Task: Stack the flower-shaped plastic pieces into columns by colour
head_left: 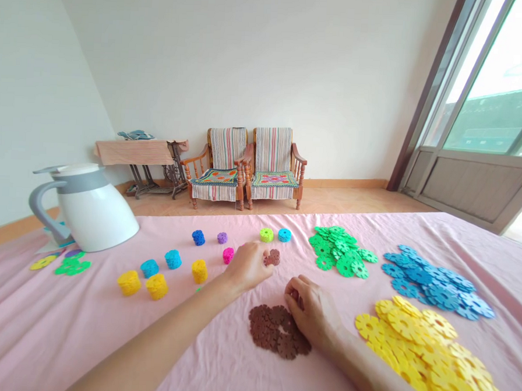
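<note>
My left hand (249, 266) is stretched over the middle of the pink cloth. Its thumb and fingers are pinched at some brown flower-shaped plastic discs (274, 257), which show just past the fingertips. My right hand (314, 312) is beside a flat pile of the same brown discs (274, 330), at the pile's right edge. The fingers of that hand are curled together, and what they hold, if anything, is hidden. Close behind my left hand stands a small pink stack (228, 255), with a lime stack (266, 235) and a light-blue stack (284, 235) farther back.
Loose green (341, 249), blue (435, 280) and yellow discs (432, 344) lie in heaps at right. Several short stacks, including a yellow stack (157, 286), stand left of my left arm. A white jug (96, 213) is at far left. Two chairs (274, 155) stand beyond the table.
</note>
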Demonstrator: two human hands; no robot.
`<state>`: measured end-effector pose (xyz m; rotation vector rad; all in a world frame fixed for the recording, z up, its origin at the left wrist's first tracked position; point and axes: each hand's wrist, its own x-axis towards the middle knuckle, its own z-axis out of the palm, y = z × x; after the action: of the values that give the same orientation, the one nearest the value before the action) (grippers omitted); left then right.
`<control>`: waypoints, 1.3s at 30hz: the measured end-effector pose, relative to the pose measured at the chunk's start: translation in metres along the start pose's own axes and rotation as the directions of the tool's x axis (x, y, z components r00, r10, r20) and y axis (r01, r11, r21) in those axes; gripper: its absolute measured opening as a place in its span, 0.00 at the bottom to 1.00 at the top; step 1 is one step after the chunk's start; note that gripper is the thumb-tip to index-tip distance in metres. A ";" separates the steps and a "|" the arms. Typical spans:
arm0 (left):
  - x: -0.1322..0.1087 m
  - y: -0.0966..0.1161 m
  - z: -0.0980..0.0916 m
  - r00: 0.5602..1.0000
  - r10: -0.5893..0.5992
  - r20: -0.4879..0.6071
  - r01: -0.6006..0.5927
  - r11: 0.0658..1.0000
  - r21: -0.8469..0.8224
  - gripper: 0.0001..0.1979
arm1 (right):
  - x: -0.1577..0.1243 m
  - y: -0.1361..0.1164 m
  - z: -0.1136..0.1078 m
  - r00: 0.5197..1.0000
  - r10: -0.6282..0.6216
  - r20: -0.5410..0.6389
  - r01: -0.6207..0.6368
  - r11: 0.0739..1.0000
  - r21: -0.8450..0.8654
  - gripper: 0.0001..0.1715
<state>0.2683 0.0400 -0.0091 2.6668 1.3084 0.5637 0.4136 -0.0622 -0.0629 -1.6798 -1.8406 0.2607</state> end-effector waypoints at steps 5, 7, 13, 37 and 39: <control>0.021 -0.002 -0.006 0.999 -0.003 -0.034 0.003 1.000 0.002 0.02 | 0.001 0.000 -0.001 1.000 0.007 0.004 -0.007 1.000 0.014 0.08; 0.026 -0.003 -0.002 0.999 0.002 -0.034 -0.002 1.000 0.009 0.03 | 0.001 0.000 -0.001 1.000 0.008 0.005 -0.009 1.000 0.016 0.08; 0.033 -0.009 0.009 1.000 0.010 0.002 -0.010 0.999 0.037 0.04 | 0.001 0.001 0.001 1.000 0.010 -0.005 -0.010 1.000 0.008 0.08; -0.020 0.011 -0.033 0.965 0.170 0.201 -0.141 0.978 -0.150 0.05 | 0.000 0.002 0.003 1.000 0.000 -0.018 0.000 0.999 0.045 0.07; -0.036 0.010 -0.037 0.945 0.206 0.256 -0.163 0.970 -0.179 0.07 | 0.001 0.003 0.003 1.000 0.007 -0.022 -0.005 0.998 0.070 0.07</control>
<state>0.2412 0.0033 0.0179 2.6361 0.9081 0.2874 0.4146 -0.0598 -0.0666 -1.6346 -1.7902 0.3044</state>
